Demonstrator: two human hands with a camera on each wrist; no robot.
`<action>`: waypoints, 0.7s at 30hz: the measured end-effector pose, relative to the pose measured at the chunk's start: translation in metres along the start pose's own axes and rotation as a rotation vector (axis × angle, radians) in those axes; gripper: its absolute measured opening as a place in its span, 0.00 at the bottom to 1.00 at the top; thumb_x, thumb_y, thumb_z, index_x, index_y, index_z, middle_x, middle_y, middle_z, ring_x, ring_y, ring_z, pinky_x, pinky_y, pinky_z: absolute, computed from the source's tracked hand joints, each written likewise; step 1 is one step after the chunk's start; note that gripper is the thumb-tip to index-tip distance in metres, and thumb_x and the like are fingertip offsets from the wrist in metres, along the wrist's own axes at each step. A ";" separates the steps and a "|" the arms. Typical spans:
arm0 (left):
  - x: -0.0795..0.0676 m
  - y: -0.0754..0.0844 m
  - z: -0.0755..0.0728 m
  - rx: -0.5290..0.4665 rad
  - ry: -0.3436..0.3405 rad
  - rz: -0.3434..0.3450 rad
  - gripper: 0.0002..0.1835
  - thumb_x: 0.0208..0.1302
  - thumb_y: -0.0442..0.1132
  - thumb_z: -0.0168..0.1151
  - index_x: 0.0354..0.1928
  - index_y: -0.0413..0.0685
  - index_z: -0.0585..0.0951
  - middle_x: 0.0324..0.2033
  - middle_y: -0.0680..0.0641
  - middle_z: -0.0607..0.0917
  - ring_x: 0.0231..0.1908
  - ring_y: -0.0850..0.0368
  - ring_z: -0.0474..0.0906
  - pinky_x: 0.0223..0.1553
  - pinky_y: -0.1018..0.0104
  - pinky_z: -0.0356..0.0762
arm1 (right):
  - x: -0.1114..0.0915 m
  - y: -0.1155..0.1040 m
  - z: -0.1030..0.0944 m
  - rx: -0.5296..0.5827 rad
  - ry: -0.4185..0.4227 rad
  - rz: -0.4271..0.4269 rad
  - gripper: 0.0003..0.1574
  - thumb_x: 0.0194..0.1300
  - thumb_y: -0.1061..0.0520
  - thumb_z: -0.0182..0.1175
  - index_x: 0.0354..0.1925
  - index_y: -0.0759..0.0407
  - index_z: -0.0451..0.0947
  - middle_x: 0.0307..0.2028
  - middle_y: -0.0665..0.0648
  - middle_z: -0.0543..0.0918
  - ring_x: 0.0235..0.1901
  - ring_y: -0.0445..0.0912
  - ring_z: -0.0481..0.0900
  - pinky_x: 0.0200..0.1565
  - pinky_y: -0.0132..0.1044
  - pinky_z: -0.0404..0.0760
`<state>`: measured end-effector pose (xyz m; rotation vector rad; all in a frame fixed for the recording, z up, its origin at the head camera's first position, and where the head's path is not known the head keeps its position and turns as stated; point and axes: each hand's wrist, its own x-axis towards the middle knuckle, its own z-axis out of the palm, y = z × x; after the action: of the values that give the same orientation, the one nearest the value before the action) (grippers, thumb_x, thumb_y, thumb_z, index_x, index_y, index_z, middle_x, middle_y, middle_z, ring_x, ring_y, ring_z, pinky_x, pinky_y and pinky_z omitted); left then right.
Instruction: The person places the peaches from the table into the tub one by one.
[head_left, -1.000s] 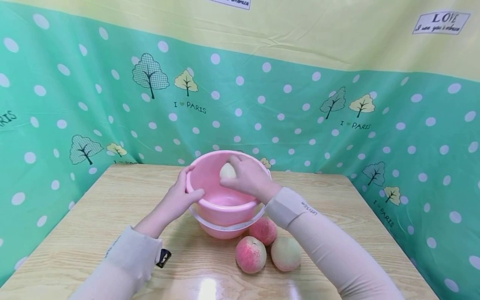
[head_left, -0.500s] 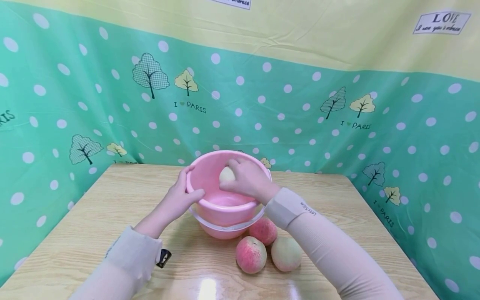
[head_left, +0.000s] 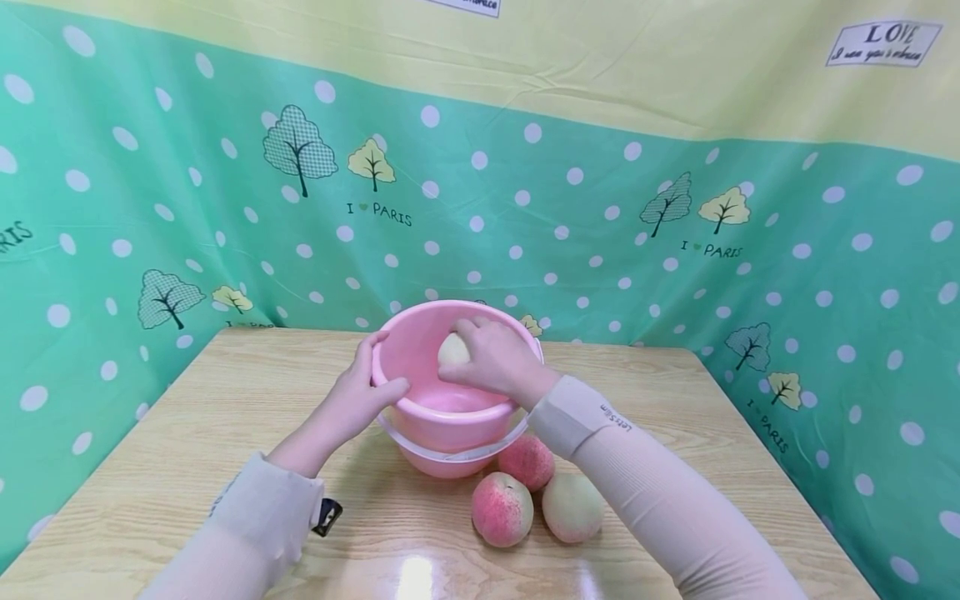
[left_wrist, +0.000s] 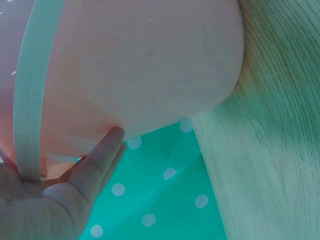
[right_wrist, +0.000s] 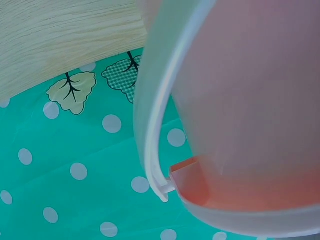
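My left hand [head_left: 358, 398] grips the left side of a pink bucket [head_left: 442, 430], thumb over the near rim. In the left wrist view its fingers [left_wrist: 97, 162] lie along the bucket's outer wall. The bucket leans, its mouth toward me, and its pale handle [head_left: 457, 456] hangs across the front. Reaching inside, my right hand [head_left: 491, 357] holds a pale peach [head_left: 453, 351], partly hidden by the fingers. The right wrist view has the bucket's rim and handle [right_wrist: 159, 120], but not the hand. The bucket's floor is only partly visible.
Close to the bucket's right front lie a dark pink peach [head_left: 527, 462], a pink-and-cream peach [head_left: 502, 509] and a pale peach [head_left: 572, 507]. A small black object [head_left: 327, 517] shows by the left cuff. Behind the wooden table [head_left: 187, 467] hangs a green dotted curtain [head_left: 480, 225].
Over the last second my right hand and the peach in it have sunk very slightly inside the bucket. My left hand and the bucket have stayed in place.
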<state>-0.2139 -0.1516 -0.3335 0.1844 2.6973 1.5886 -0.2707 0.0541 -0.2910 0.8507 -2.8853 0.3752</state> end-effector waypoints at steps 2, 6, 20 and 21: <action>-0.001 0.001 0.000 0.001 0.000 0.002 0.45 0.57 0.47 0.57 0.72 0.55 0.43 0.65 0.37 0.61 0.62 0.43 0.63 0.60 0.45 0.63 | 0.000 0.000 0.000 -0.001 0.004 0.000 0.37 0.52 0.36 0.59 0.57 0.51 0.69 0.51 0.52 0.76 0.46 0.44 0.75 0.53 0.37 0.74; -0.001 0.001 -0.001 0.002 0.001 0.001 0.46 0.57 0.48 0.57 0.72 0.55 0.43 0.65 0.37 0.61 0.62 0.43 0.63 0.60 0.45 0.63 | 0.000 0.000 -0.001 -0.010 0.011 -0.003 0.37 0.52 0.36 0.58 0.57 0.51 0.69 0.52 0.52 0.76 0.47 0.43 0.76 0.53 0.37 0.74; 0.001 -0.001 0.002 -0.003 0.000 -0.009 0.46 0.57 0.47 0.57 0.72 0.56 0.43 0.65 0.38 0.61 0.62 0.43 0.64 0.60 0.45 0.64 | -0.002 0.001 0.000 0.032 0.013 0.039 0.41 0.52 0.32 0.60 0.58 0.51 0.67 0.53 0.51 0.76 0.50 0.43 0.75 0.55 0.37 0.73; 0.001 -0.001 0.002 -0.003 0.000 -0.009 0.46 0.57 0.48 0.57 0.72 0.56 0.43 0.65 0.38 0.61 0.62 0.43 0.64 0.60 0.45 0.64 | -0.002 0.001 0.000 0.032 0.014 0.041 0.41 0.52 0.32 0.59 0.59 0.51 0.67 0.52 0.50 0.77 0.50 0.43 0.74 0.55 0.37 0.73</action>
<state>-0.2147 -0.1503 -0.3351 0.1717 2.6920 1.5898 -0.2690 0.0558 -0.2916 0.7916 -2.8953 0.4314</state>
